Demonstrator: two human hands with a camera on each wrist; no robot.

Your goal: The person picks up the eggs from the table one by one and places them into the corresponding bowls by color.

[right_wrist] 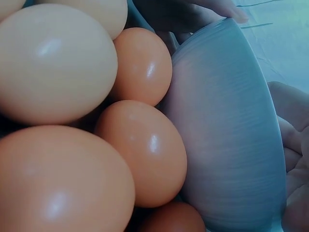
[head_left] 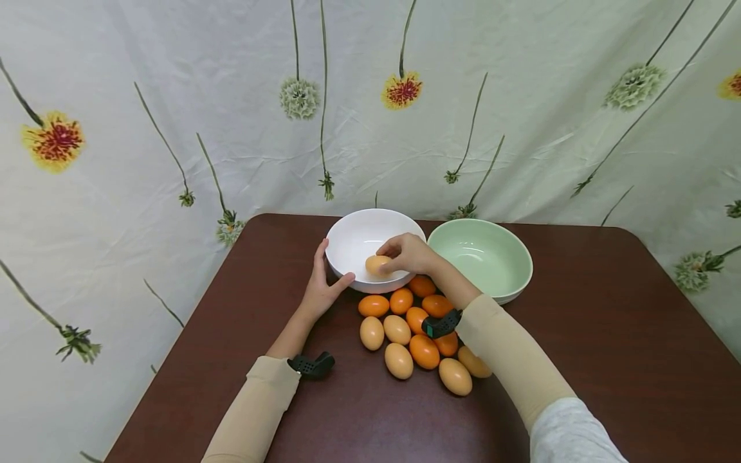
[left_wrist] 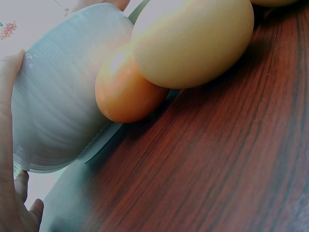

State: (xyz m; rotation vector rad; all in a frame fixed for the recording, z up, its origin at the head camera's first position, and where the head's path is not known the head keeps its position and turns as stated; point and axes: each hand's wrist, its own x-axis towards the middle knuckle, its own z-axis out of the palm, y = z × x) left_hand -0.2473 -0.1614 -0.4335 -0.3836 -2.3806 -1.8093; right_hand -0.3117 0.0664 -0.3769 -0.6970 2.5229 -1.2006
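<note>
The left hand (head_left: pixel 320 289) holds the near left side of a white bowl (head_left: pixel 350 235), its thumb at the rim and its fingers along the outer wall. Over the bowl's inside, the right hand (head_left: pixel 410 254) pinches a light tan egg (head_left: pixel 375 264) between thumb and fingers. Only this egg shows within the bowl. In front of it lie several eggs, some deep orange-brown (head_left: pixel 424 352) and some pale tan (head_left: pixel 399 361). The left wrist view shows an orange-brown egg (left_wrist: pixel 126 89) right at the bowl's outer wall.
A light green bowl (head_left: pixel 517 270) stands right of the white one, with the right forearm crossing before it. Both bowls sit near the back edge of the dark brown table (head_left: pixel 585 334). A flower-printed cloth (head_left: pixel 243 96) hangs behind.
</note>
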